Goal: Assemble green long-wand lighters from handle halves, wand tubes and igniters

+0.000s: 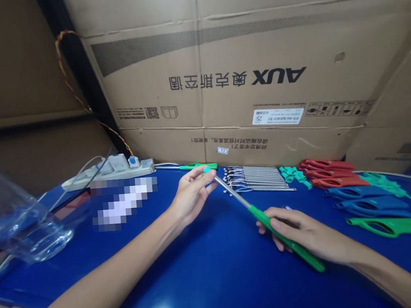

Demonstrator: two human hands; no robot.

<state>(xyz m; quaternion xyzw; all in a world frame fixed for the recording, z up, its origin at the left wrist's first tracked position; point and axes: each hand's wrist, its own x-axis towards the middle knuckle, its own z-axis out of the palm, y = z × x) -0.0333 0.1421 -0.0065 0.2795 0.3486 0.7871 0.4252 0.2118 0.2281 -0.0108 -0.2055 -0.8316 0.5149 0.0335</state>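
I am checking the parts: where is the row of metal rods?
In the head view the metal rods lie right of centre, before the cardboard box, between the left hand and the teal caps.

- Light is even and fairly bright, falling from above; colours read clearly.
- The blue table (214,275) throws white glare along the bottom edge.
- Only soft, faint shadows lie under the left hand (190,195) and the right hand (302,234).
- The long lighter (234,195) held between them is sharp.
- The clear plastic bag (16,219) at the left edge is smeared and out of focus.
- The wide lens bends the cardboard box (253,38) towards the corners.
- A pixelated patch (124,199) covers part of the table.
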